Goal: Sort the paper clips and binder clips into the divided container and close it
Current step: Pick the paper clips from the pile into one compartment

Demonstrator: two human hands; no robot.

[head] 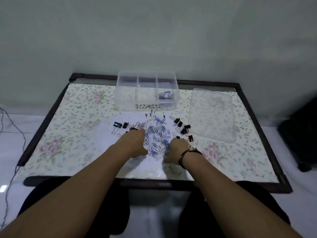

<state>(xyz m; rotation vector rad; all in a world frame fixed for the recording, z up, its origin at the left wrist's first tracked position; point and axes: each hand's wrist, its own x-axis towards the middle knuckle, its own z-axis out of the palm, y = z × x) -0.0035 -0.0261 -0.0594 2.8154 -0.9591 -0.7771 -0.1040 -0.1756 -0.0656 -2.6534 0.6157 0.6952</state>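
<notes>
My two bare forearms filled the bottom of the frame, reaching up toward the centre. Above them lay the dark-framed table (267, 186), covered by a floral cloth (72, 121) that took up the middle of the picture.

At the upper centre stood the clear divided container (120, 93), open, with three compartments side by side. The left and middle ones looked bare; the right one held a small cluster of blue paper clips (166, 96). To its right, in the right-centre of the frame, the clear lid (212, 115) lay flat on the cloth, apart from the container.

Just below the container, at centre frame, a loose pile of blue and clear paper clips (157, 134) spread over the cloth. Black binder clips flanked it: one group (122, 125) at the pile's left edge, another group (184, 128) at its right edge, near the lid.

My left hand (135, 141) rested on the left side of the pile, fingers curled down into the clips; I could not tell whether they held any. My right hand (177, 148) sat on the pile's lower right, fingers bent under among the clips, and again I could not tell what they gripped. A dark band (187, 155) circled the right wrist.
</notes>
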